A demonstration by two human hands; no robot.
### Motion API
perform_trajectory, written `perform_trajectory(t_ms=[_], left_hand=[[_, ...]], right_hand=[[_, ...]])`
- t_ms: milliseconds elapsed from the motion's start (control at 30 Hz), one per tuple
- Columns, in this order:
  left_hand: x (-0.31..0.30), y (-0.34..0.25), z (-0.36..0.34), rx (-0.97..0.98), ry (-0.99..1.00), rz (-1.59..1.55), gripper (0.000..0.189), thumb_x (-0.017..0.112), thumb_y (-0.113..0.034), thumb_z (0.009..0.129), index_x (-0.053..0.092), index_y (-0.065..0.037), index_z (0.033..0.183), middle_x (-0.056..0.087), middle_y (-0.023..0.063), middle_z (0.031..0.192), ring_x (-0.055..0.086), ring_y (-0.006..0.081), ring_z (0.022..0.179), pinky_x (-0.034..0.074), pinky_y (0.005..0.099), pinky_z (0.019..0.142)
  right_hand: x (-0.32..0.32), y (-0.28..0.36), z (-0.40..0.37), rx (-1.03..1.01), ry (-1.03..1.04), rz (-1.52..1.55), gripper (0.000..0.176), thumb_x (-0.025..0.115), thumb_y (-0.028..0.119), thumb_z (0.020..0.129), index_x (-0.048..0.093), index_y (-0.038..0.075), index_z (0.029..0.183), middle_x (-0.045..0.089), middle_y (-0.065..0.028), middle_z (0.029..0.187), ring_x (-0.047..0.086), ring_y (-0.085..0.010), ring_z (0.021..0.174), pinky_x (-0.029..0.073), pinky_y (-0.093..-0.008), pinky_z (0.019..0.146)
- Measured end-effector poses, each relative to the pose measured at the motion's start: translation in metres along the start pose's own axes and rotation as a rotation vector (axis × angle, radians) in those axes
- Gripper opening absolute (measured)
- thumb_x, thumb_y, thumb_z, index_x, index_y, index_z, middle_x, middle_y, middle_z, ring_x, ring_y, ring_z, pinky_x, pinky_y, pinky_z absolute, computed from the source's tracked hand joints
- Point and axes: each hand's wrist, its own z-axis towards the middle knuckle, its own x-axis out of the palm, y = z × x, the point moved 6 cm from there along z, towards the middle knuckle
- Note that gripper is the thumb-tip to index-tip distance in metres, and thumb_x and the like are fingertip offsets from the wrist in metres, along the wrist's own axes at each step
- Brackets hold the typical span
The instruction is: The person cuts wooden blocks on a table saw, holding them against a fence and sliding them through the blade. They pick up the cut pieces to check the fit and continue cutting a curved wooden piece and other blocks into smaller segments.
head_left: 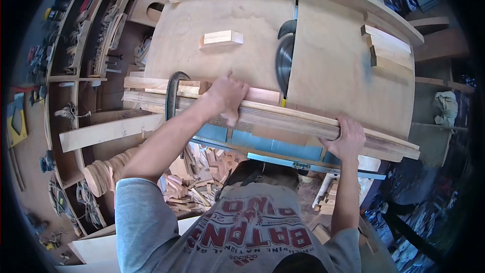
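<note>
My left hand [226, 96] presses down on a wooden workpiece [262, 95] that lies against the near fence [303, 126] of a plywood crosscut sled [242, 35]. My right hand [347, 139] grips the near fence's edge further right. The circular saw blade [284, 58] stands up through the sled's slot, just right of my left hand. A black clamp [173, 96] holds a stop piece at the fence's left end. A small cut block [221, 38] rests on the sled beyond my left hand.
Stacked wood blocks [386, 45] sit at the sled's right side. Offcuts [197, 182] are piled on the floor below, beside round wooden discs [106, 172]. Shelves [76, 45] with tools line the left wall. A long board [108, 131] leans at left.
</note>
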Motion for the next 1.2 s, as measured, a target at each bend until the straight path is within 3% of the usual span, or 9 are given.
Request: perform_trajectory(t_ms=[733, 933, 1000, 1200], left_hand=[[-0.023, 0.023, 0.045, 0.019, -0.063, 0.001, 0.085, 0.093, -0.043, 0.046, 0.067, -0.006, 0.118, 0.079, 0.0103, 0.103, 0.075, 0.0292, 0.106, 0.042, 0.0440, 0.117], [-0.029, 0.027, 0.049, 0.027, -0.098, -0.007, 0.082, 0.091, -0.039, 0.046, 0.070, -0.008, 0.119, 0.079, 0.0101, 0.101, 0.075, 0.0297, 0.102, 0.046, 0.0405, 0.110], [-0.033, 0.029, 0.053, 0.005, -0.083, 0.007, 0.082, 0.090, -0.037, 0.048, 0.071, -0.009, 0.123, 0.079, 0.0105, 0.104, 0.075, 0.0295, 0.104, 0.052, 0.0411, 0.103], [-0.034, 0.039, 0.056, -0.123, -0.038, -0.077, 0.089, 0.090, -0.037, 0.047, 0.070, -0.012, 0.130, 0.080, 0.0104, 0.113, 0.075, 0.0310, 0.112, 0.060, 0.0449, 0.087]], right_hand=[[0.019, -0.024, 0.032, 0.020, -0.050, -0.054, 0.062, 0.095, 0.044, 0.056, 0.072, 0.013, 0.104, 0.074, -0.0088, 0.094, 0.071, -0.0322, 0.089, 0.057, -0.0459, 0.082], [0.017, -0.020, 0.035, 0.012, -0.086, -0.049, 0.061, 0.095, 0.044, 0.057, 0.073, 0.011, 0.103, 0.075, -0.0098, 0.096, 0.073, -0.0314, 0.091, 0.057, -0.0453, 0.083], [0.020, -0.026, 0.040, 0.005, -0.103, -0.040, 0.061, 0.095, 0.044, 0.057, 0.074, 0.010, 0.104, 0.075, -0.0099, 0.097, 0.073, -0.0312, 0.092, 0.057, -0.0453, 0.083], [0.026, -0.033, 0.046, 0.090, -0.020, -0.080, 0.074, 0.093, 0.054, 0.059, 0.074, 0.013, 0.117, 0.077, -0.0098, 0.101, 0.073, -0.0320, 0.096, 0.056, -0.0480, 0.089]])
